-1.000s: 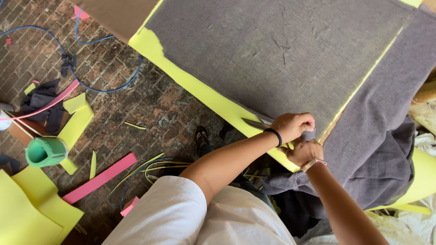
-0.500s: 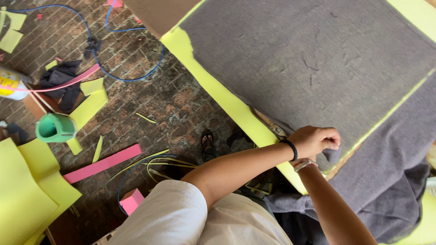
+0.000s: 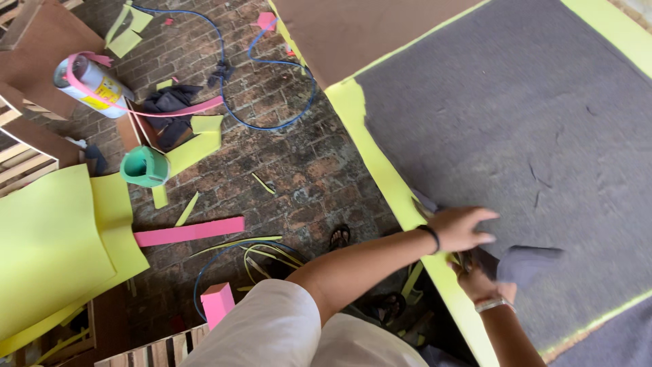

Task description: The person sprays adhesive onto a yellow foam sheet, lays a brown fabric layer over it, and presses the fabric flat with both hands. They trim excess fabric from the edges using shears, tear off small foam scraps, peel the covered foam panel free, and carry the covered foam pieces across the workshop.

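Note:
A large grey felt sheet (image 3: 530, 115) lies over a yellow foam board (image 3: 380, 163) whose edge shows as a bright strip. My left hand (image 3: 462, 228), with a black wristband, rests flat on the felt at that yellow edge, fingers stretched out. Just below it my right hand (image 3: 479, 282), wearing a bracelet, is closed on a loose flap of the grey felt (image 3: 526, 264). A small dark thing sits between the two hands; I cannot tell what it is.
The brick floor at left carries yellow foam sheets (image 3: 54, 238), a pink foam strip (image 3: 190, 232), a pink block (image 3: 219, 304), a green tape roll (image 3: 144, 166), a spray can (image 3: 92, 81), a blue cable (image 3: 272, 102) and dark cloth. A brown board (image 3: 353, 30) lies at the top.
The view has swung right and closer over the felt. My left hand has gone from a closed grip to lying flat, and a felt flap now stands lifted at my right hand.

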Demonstrator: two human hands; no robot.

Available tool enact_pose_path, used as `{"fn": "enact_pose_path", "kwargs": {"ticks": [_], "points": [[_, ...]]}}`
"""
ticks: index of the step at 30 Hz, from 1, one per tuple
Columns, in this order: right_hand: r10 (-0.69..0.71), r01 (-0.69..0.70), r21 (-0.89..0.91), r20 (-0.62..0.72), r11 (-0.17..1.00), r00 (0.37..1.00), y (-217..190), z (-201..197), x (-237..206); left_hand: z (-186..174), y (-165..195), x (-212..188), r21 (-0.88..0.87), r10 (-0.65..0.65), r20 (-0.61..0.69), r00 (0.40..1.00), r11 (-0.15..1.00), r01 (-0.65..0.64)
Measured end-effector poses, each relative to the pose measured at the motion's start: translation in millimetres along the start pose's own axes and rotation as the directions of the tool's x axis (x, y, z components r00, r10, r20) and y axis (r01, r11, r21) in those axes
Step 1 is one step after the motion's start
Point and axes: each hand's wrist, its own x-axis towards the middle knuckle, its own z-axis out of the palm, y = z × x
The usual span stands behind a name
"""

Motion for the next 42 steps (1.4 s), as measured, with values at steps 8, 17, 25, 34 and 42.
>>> {"fn": "enact_pose_path", "kwargs": {"ticks": [8,17,25,34,42], "points": [[0.059,-0.052,0.057,-0.134,0.997,0.989,19.7,34.9,-17.6,-48.7,-72.0,-26.1,0.432,-0.339,0.147,0.929,0.867,0.248],[0.028,-0.027,0.007,-0.193,1.0,0.981,26.1,34.9,-25.8,-66.1,-70.4,-1.3,0.375,-0.321,0.209,0.924,0.899,0.227],[0.003,0.003,0.033,-0.195,0.999,0.981,3.0,14.4,-21.3,-56.3,-57.4,1.8,0.507,-0.284,0.269,0.92,0.854,0.116],[0.126,-0.126,0.045,-0.001,0.991,0.992,-8.6,8.6,-23.7,-44.2,-44.7,-2.8,0.41,-0.175,0.251,0.952,0.91,0.059],[0.13,-0.131,0.018,0.029,0.991,0.991,-47.2,0.0,17.4,-40.3,-49.4,5.6,0.358,-0.036,0.189,0.981,0.933,-0.034]]}}
